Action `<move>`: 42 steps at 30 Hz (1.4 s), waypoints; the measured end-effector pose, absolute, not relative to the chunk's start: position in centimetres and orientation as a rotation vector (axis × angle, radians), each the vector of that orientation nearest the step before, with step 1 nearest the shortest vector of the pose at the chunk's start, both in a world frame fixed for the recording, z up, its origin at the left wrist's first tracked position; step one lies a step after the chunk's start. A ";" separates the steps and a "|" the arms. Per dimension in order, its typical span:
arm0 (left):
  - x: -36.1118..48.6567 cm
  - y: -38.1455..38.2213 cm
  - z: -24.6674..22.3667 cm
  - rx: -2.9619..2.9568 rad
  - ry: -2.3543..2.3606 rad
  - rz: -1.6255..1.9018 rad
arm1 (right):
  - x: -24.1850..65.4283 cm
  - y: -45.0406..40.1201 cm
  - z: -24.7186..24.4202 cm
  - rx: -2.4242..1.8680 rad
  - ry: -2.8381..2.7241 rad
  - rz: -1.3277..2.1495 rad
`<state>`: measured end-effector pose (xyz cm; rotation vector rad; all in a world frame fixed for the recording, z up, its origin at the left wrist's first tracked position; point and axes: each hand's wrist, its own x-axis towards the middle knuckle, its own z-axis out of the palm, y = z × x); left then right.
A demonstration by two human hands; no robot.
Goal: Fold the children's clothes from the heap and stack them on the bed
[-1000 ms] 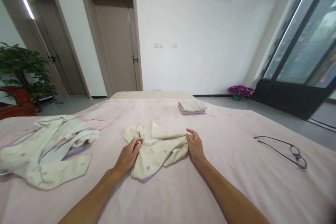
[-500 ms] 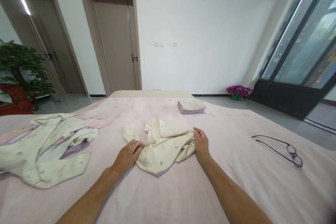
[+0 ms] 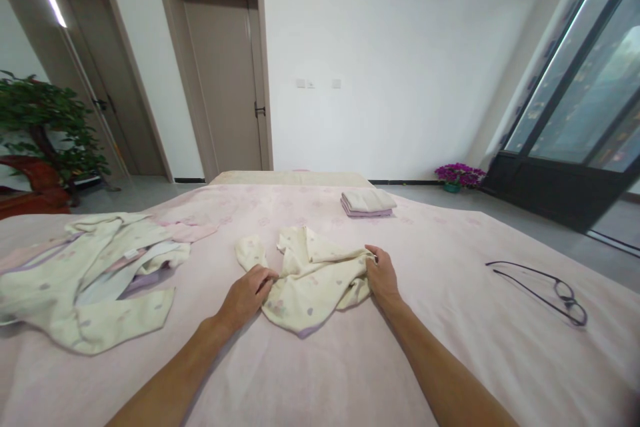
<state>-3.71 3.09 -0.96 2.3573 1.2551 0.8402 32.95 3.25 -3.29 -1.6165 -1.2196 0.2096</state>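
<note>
A small cream garment (image 3: 310, 287) with heart-like spots and a purple edge lies rumpled on the pink bed sheet (image 3: 280, 387) in front of me. At its left side, my left hand (image 3: 251, 292) pinches the cloth, fingers closed. My right hand (image 3: 383, 273) grips the bunched right end between thumb and fingers. One cream flap of the cloth sticks out beyond my left hand. Whether it is a top or trousers I cannot tell.
A heap of cream, pink and purple clothes (image 3: 100, 280) lies at the left. Beyond the garment sits a folded cloth stack (image 3: 369, 201). Black-framed glasses (image 3: 565, 290) rest on the sheet at the right. Purple flowers (image 3: 460, 175) stand on the floor by the wall.
The whole view has shifted slightly, so things appear a little further right. My right hand's fingers have moved slightly on the cloth; both hands keep their hold.
</note>
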 end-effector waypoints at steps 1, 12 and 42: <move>-3.7 3.1 -1.0 2.359 1.256 0.841 | 33.0 3.3 -3.3 -1.617 -1.236 0.217; -3.6 2.8 -0.6 2.366 1.271 0.843 | 32.3 2.7 -2.3 -1.620 -1.261 0.272; -3.5 2.4 0.2 2.414 0.985 0.771 | 30.4 -1.4 2.2 -1.522 -1.979 0.309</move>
